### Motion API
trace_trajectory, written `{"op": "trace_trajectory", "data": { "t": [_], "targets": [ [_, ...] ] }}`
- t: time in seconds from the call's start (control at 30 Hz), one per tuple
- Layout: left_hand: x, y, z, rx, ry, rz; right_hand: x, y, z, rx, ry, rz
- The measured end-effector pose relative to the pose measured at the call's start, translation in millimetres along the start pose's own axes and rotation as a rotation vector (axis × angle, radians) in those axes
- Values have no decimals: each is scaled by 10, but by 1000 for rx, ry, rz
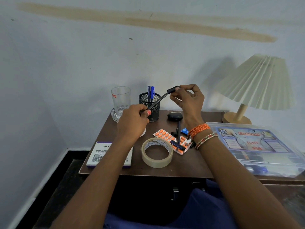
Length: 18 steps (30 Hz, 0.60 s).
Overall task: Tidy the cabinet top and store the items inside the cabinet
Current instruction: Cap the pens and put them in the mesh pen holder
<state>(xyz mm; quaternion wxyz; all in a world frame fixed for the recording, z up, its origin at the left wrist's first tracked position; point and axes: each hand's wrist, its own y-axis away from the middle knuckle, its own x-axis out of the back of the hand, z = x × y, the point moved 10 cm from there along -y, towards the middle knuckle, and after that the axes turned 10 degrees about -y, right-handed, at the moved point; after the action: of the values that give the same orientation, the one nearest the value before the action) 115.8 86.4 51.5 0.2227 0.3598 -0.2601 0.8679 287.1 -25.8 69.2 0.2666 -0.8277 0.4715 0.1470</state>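
Observation:
A black pen [158, 100] is held in the air above the brown cabinet top [189, 164]. My left hand [132, 123] grips its lower end; my right hand [189, 100] pinches its black cap [172, 90] at the upper end. Just behind the pen stands a black mesh pen holder [151, 104] with two blue pens. On the cabinet top lie a roll of clear tape [157, 152], orange pill strips [165, 135], another dark pen [178, 132], a black earbud case [175, 116] and a white and purple box [102, 156].
An empty glass [120, 103] stands at the back left corner. A transparent first aid box [257, 147] covers the right side, with a pleated table lamp [257, 83] behind it. The wall is right behind the cabinet. The dark cabinet front [165, 195] lies below.

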Motion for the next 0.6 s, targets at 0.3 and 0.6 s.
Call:
{"op": "trace_trajectory", "data": {
  "t": [0.3,0.6],
  "targets": [
    [41,30,-9,6,-40,-1,-73,1,-32,-5,39,-72],
    [39,44,24,-2,-21,-9,-79,-4,-43,-9,40,-104]
  ]
}}
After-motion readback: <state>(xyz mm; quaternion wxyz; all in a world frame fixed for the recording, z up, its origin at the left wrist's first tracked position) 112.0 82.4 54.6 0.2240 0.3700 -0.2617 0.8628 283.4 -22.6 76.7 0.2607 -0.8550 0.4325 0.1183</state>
